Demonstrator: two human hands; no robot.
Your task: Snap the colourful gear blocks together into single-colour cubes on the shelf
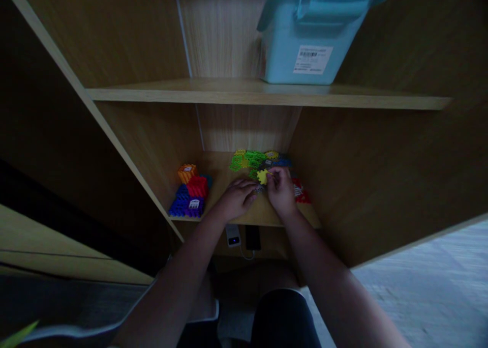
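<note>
My right hand [281, 187] pinches a yellow notched-edge building tile [262, 176] above the lower shelf [223, 165]. My left hand [238, 198] lies just to its left, palm down, fingers stretched toward grey tiles [260, 188]; whether it touches them I cannot tell. Behind the hands, flat green tiles [255, 158] lie with a few yellow ones [271, 154] among them. Dark blue tiles [282, 162] sit at the back right, partly hidden. Beside my right wrist are red tiles [301, 191].
Assembled blocks stand on the shelf's left: orange [187, 173], red [197, 186], blue-purple [186, 203]. A light-blue lidded bin [305, 37] sits on the upper shelf [229, 91]. Below the lower shelf are a white device [232, 235] with a cable and a black flat object [252, 237].
</note>
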